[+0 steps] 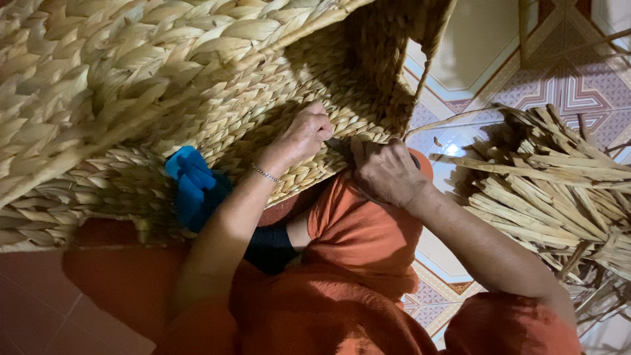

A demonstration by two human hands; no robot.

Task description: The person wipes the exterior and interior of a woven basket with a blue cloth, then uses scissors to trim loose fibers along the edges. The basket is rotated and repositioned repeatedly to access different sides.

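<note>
left hand (303,135) pinches a braid of the woven basket (164,85). right hand (384,172), at 3 o'clock beside it, grips the basket's edge. dried straw (552,184) lies further toward 3 o'clock.

Both forearms reach forward, bare. The left hand (303,135) is curled, fingertips pinched together, a thin bracelet at its wrist. The right hand (384,172) is clenched just beside it, knuckles up.

Setting: home floor used as a craft workspace. Evidence: glossy patterned floor tiles (578,85) of a domestic kind, in cream, red and purple geometric motifs. Person sits on the floor, orange clothing in frame. Large woven basket (131,85) of braided plant fibre fills the upper left. Loose bundle of dried fibre strips (559,190) lies on the tiles at right. No workbench seen.
</note>
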